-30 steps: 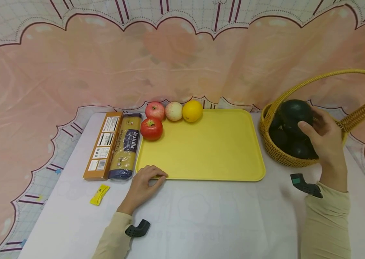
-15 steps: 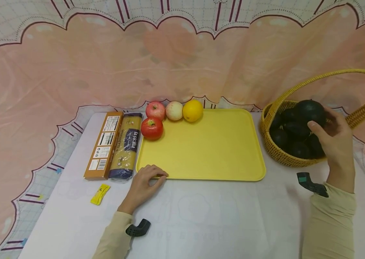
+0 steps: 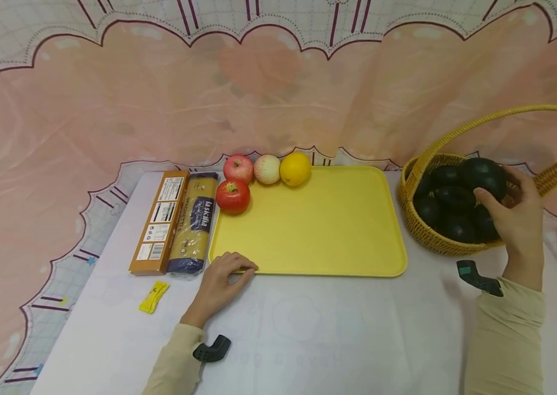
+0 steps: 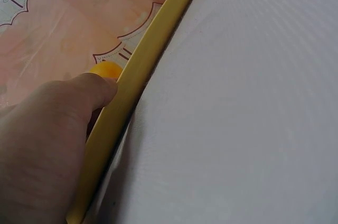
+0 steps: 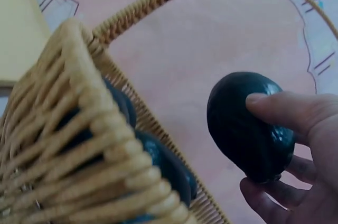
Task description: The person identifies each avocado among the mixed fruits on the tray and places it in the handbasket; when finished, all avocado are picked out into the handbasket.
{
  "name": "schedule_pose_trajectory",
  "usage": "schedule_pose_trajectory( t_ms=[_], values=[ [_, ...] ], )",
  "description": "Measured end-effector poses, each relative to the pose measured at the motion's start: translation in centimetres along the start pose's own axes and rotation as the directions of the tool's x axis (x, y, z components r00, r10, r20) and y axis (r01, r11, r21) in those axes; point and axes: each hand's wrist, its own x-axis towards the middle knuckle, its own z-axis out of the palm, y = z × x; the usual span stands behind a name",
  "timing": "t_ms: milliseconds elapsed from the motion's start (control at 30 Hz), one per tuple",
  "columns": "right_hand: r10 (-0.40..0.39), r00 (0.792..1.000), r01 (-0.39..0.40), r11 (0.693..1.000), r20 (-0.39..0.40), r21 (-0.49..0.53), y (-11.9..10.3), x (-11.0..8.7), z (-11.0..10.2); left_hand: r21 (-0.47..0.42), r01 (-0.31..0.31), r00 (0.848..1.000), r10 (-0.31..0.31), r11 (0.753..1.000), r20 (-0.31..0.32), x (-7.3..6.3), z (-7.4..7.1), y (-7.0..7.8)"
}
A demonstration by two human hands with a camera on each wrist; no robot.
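Observation:
My right hand [image 3: 517, 214] grips a dark green, smooth avocado [image 5: 240, 123] between thumb and fingers. In the head view it overlaps the right part of a yellow wicker basket [image 3: 419, 233]; in the right wrist view the avocado is apart from the basket's rim. Several more dark avocados [image 3: 456, 227] lie inside the basket. At the front left corner of a yellow tray [image 3: 328, 230], my left hand [image 3: 221, 282] rests on the rim with relaxed fingers. The left wrist view shows its thumb [image 4: 97, 87] against the tray's edge.
Two apples [image 3: 233, 196], a pale speckled round fruit [image 3: 266, 169] and an orange [image 3: 295, 169] sit at the tray's back left. Left of the tray lie a spaghetti pack [image 3: 193, 219], an orange-brown box [image 3: 160, 222] and a small yellow packet [image 3: 153, 297]. The basket's tall handle [image 3: 520, 111] arches overhead.
My right hand has moved to the right with the avocado, from over the basket's middle toward its right side, uncovering more of the avocados below. My left hand has stayed in place.

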Motion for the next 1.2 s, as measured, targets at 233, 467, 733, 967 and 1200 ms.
schedule_pose_trajectory(
  t_ms=[233,467,733,967,1200],
  values=[
    [0.069,0.997,-0.072,0.993,-0.035,-0.093,1.4,0.4,-1.0,-0.004,0.002,1.0,-0.002,1.0,0.008,0.0,0.2,0.2],
    [0.069,0.997,-0.073,0.98,-0.025,-0.187,2.9,0.8,-1.5,-0.007,0.011,1.0,-0.01,1.0,0.013,0.0,0.5,0.3],
    [-0.017,0.998,0.037,0.949,0.068,-0.313,3.7,2.0,-2.6,0.014,-0.02,1.0,0.02,1.0,-0.009,0.1,0.3,0.4],
    [-0.074,0.985,0.14,0.874,0.158,-0.466,3.9,3.3,-3.1,0.008,0.014,1.0,-0.014,1.0,0.003,0.1,0.1,0.3],
    [-0.087,0.957,0.224,0.825,0.275,-0.518,3.8,4.7,-3.5,0.003,0.038,0.999,-0.038,0.999,0.017,0.1,0.1,0.1]
  ],
)
